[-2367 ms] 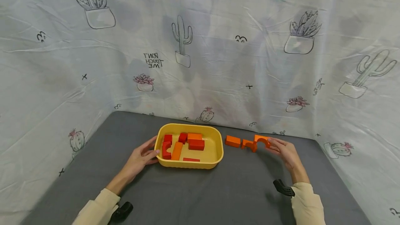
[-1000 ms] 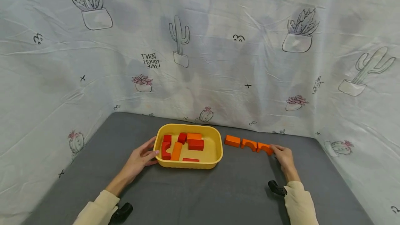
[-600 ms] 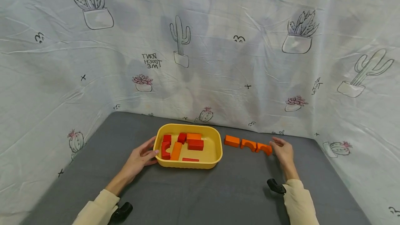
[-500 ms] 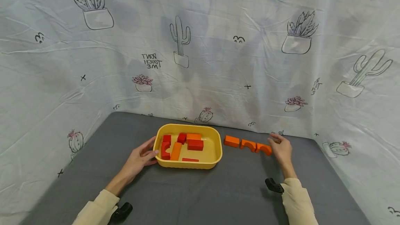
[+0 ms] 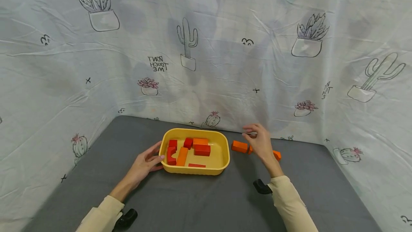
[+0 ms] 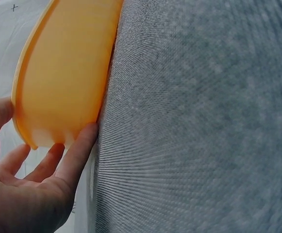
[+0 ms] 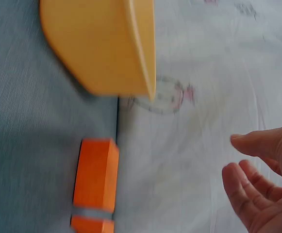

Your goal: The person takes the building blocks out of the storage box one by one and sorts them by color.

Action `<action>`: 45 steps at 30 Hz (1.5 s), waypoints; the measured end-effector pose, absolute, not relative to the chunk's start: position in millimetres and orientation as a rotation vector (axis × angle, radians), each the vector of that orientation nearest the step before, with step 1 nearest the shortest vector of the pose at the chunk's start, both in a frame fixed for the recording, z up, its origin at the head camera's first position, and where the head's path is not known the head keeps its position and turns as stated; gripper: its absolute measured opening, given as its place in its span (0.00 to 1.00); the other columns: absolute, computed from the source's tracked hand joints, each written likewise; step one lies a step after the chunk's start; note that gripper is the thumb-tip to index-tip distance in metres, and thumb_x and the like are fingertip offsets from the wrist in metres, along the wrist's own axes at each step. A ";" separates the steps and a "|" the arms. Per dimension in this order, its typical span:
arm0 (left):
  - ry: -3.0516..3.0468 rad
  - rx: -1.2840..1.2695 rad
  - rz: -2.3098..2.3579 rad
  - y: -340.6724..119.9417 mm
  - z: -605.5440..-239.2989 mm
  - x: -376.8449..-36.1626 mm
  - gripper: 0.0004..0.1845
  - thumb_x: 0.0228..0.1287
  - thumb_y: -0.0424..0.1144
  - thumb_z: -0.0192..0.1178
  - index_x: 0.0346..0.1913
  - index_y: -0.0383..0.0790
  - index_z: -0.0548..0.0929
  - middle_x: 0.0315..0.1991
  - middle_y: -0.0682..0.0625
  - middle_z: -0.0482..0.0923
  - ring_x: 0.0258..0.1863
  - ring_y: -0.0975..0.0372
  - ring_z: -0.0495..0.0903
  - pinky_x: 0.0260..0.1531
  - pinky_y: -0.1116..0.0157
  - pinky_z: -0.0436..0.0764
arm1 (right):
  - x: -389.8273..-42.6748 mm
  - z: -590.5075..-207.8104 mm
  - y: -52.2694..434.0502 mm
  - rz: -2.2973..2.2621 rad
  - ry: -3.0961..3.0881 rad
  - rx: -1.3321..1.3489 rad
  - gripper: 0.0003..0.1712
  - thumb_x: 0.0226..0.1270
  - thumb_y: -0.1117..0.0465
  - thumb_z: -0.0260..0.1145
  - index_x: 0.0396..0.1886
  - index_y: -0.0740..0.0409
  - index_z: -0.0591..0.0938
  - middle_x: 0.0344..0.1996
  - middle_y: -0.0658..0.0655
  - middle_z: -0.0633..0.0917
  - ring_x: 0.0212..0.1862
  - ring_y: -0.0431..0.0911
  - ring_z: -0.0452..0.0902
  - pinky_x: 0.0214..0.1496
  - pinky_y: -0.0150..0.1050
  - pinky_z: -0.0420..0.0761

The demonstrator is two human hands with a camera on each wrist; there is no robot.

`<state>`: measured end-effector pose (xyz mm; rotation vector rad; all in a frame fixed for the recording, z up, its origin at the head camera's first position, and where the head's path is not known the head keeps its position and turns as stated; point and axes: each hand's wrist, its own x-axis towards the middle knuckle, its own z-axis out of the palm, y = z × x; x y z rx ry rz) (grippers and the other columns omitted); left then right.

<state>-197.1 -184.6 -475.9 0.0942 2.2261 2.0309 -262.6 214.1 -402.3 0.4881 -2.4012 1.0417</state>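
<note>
In the head view the left hand (image 5: pixel 145 162) rests with relaxed fingers on the left end of the yellow tray (image 5: pixel 225 160) at centre. The right hand (image 5: pixel 260 142) hovers relaxed, grasping nothing, above the orange blocks (image 5: pixel 239 146) right of the tray.

In the left wrist view the fingers (image 6: pixel 80 150) touch the tray wall (image 6: pixel 68 73) at upper left.

In the right wrist view the released hand (image 7: pixel 264 194) is at lower right, and an orange block (image 7: pixel 96 174) lies on the grey bench (image 7: pixel 29 160) below the tray (image 7: pixel 102 48).

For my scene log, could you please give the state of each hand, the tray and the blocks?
Left hand: open, fingers resting on tray's end.
Right hand: open, raised, holding nothing.
Yellow tray: upright, holding blocks.
Orange rectangular block: lying flat on grey mat, outside tray.
</note>
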 end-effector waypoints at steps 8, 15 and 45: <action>2.211 0.109 2.041 -184.9 -478.2 -197.5 0.37 0.70 0.39 0.60 0.77 0.47 0.57 0.72 0.35 0.59 0.64 0.44 0.70 0.51 0.54 0.83 | -271.7 -409.1 165.6 1.020 -2.564 0.680 0.11 0.57 0.74 0.72 0.41 0.64 0.87 0.39 0.60 0.83 0.40 0.53 0.82 0.40 0.42 0.87; 2.181 0.156 2.050 -179.8 -483.7 -197.8 0.37 0.70 0.40 0.61 0.77 0.46 0.57 0.72 0.36 0.59 0.65 0.43 0.69 0.51 0.54 0.83 | -283.4 -427.0 137.2 0.885 -2.769 0.746 0.12 0.57 0.74 0.72 0.41 0.63 0.87 0.40 0.59 0.87 0.41 0.51 0.84 0.43 0.42 0.86; 2.211 0.103 2.066 -184.1 -480.8 -197.5 0.36 0.69 0.38 0.61 0.76 0.46 0.59 0.72 0.37 0.60 0.64 0.45 0.70 0.49 0.55 0.83 | -299.8 -449.2 102.8 0.757 -2.892 0.939 0.19 0.58 0.75 0.71 0.50 0.64 0.83 0.45 0.60 0.85 0.45 0.52 0.82 0.50 0.45 0.84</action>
